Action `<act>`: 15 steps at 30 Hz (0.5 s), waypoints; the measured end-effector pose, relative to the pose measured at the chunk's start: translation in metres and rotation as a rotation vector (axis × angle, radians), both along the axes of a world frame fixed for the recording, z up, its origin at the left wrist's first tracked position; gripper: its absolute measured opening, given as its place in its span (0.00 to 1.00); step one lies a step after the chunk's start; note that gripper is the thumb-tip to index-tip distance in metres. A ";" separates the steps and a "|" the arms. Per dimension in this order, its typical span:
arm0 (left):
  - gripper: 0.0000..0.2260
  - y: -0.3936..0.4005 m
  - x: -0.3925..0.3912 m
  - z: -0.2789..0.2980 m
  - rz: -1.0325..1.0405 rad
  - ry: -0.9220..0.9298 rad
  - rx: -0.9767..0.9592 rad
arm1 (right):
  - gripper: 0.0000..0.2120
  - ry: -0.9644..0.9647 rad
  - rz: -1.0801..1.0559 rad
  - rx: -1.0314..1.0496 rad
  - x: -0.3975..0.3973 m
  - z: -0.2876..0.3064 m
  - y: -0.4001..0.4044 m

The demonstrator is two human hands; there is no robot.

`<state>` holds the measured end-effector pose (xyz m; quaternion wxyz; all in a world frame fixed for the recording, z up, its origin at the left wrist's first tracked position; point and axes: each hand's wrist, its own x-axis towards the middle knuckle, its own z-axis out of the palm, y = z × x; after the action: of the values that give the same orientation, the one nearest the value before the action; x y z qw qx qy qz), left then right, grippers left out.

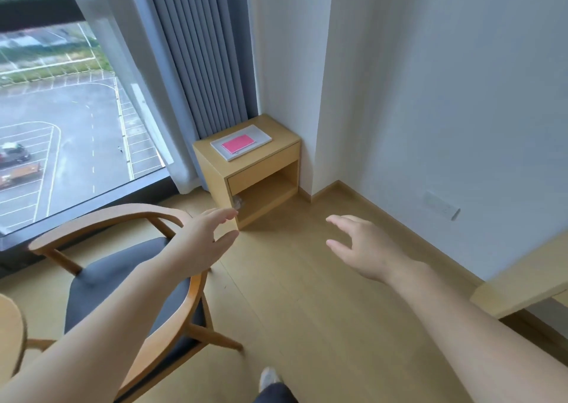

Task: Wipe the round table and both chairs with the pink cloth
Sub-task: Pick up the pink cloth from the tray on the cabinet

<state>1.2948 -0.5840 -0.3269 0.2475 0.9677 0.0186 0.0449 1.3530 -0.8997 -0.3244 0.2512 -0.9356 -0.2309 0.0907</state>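
The pink cloth (237, 143) lies folded flat on a white tray (259, 135) on top of a small wooden nightstand (261, 169) in the corner. My left hand (204, 242) and my right hand (365, 247) are both stretched forward in the air, fingers relaxed, holding nothing, well short of the cloth. A wooden chair (123, 279) with a dark grey seat stands at the lower left, under my left forearm. An edge of the round table (10, 335) shows at the far left. No second chair is in sight.
A large window (61, 126) with a sheer and a grey curtain (199, 58) fills the left. White walls meet behind the nightstand. A wooden desk edge (522, 276) juts in at the right. Wooden floor (307, 310) lies between chair and wall; my foot (269, 378) shows below.
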 end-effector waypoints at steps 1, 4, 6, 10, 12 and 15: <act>0.19 0.001 0.013 -0.002 0.015 0.003 0.003 | 0.23 -0.004 0.024 0.001 0.017 0.000 0.004; 0.18 0.010 0.060 -0.009 0.030 0.002 -0.006 | 0.24 -0.026 0.074 -0.008 0.071 -0.005 0.017; 0.17 0.018 0.096 -0.014 0.027 -0.012 -0.010 | 0.24 -0.039 0.092 -0.025 0.106 -0.010 0.025; 0.19 0.035 0.176 -0.014 0.020 0.008 -0.016 | 0.24 -0.023 0.099 -0.065 0.182 -0.010 0.036; 0.19 0.040 0.214 -0.012 -0.006 0.025 -0.006 | 0.24 -0.038 0.100 -0.073 0.220 -0.005 0.043; 0.20 0.050 0.264 -0.011 -0.012 0.029 -0.016 | 0.24 -0.067 0.095 -0.057 0.276 0.000 0.056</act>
<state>1.5589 -0.5344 -0.3378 0.2551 0.9663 0.0169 0.0291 1.6286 -0.8433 -0.3246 0.2119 -0.9328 -0.2808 0.0779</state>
